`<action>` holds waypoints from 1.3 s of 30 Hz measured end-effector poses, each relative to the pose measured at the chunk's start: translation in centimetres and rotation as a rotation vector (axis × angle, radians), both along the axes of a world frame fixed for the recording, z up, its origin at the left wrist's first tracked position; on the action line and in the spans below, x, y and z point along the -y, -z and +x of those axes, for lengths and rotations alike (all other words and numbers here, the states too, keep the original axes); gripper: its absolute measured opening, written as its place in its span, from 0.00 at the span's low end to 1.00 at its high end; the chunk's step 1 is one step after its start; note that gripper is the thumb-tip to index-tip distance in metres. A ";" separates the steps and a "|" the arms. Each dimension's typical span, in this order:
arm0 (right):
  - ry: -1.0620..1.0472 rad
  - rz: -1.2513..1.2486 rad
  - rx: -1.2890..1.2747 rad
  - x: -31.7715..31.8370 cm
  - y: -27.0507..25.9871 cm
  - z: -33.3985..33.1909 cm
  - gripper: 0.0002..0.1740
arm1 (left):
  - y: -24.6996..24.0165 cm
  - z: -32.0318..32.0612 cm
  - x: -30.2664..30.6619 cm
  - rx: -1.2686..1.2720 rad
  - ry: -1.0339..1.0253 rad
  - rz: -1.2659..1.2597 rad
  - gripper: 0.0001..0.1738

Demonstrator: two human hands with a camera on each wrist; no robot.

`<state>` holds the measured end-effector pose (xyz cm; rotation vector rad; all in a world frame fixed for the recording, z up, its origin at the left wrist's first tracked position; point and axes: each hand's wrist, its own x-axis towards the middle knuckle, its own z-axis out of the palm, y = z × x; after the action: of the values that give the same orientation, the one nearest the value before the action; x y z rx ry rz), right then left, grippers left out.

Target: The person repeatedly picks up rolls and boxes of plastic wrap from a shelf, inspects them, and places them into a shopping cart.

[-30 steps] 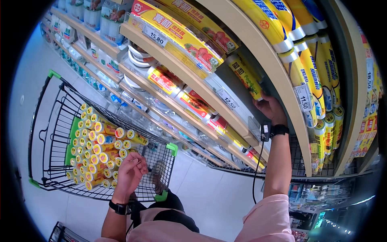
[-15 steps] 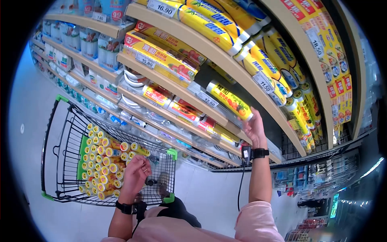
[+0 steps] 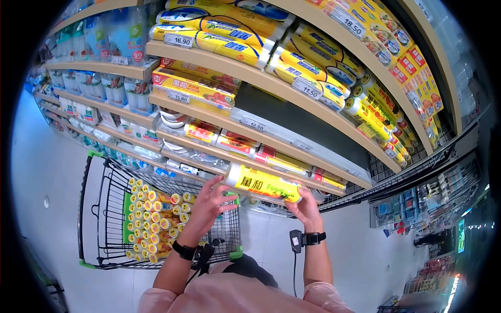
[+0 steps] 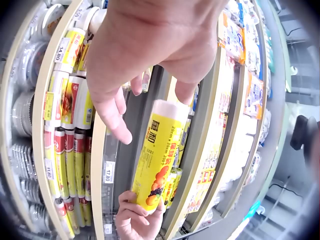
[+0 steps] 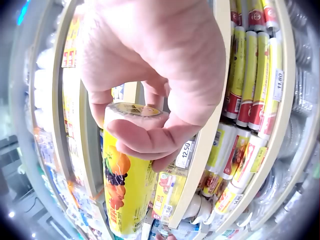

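Note:
A yellow roll with fruit pictures (image 3: 263,183) is held in front of the shelves, above the cart's right end. My right hand (image 3: 305,208) grips its right end; in the right wrist view, thumb and fingers curl round the roll (image 5: 127,185) near its capped top. At the roll's other end is my left hand (image 3: 209,206), its fingers spread. The left wrist view shows my left hand (image 4: 155,50) with parted fingers around the white end of the roll (image 4: 157,155); whether it touches is unclear.
A black wire shopping cart with green corners (image 3: 236,254) stands at the lower left, with many upright-stacked yellow rolls (image 3: 155,227) inside. Shelves (image 3: 209,107) of rolls, boxes and cups rise ahead. A black cable (image 3: 295,271) hangs from the right wrist.
My right hand has drawn the roll out of the shelf and down toward the cart. My left hand has risen from over the cart to the roll's left end, its fingers spreading.

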<state>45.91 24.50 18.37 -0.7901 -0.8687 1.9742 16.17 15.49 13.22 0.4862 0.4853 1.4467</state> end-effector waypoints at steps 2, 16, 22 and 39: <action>-0.055 0.035 0.061 1.5 0.1 -0.1 0.26 | -0.6 1.2 -0.2 -0.067 -0.002 -0.019 0.27; 0.003 -0.044 0.050 3.9 2.4 6.0 0.17 | -2.8 11.2 1.2 -0.437 -0.158 0.066 0.36; 0.146 -0.011 -0.086 5.8 4.0 9.4 0.13 | -2.5 15.6 2.4 -0.287 -0.154 -0.056 0.34; 0.164 0.110 -0.056 9.9 6.1 16.0 0.28 | -1.9 21.3 5.8 -0.270 -0.188 -0.117 0.21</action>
<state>61.93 14.64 12.23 -0.7161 -0.8452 1.7813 37.48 9.71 15.13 0.5561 0.8453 1.5294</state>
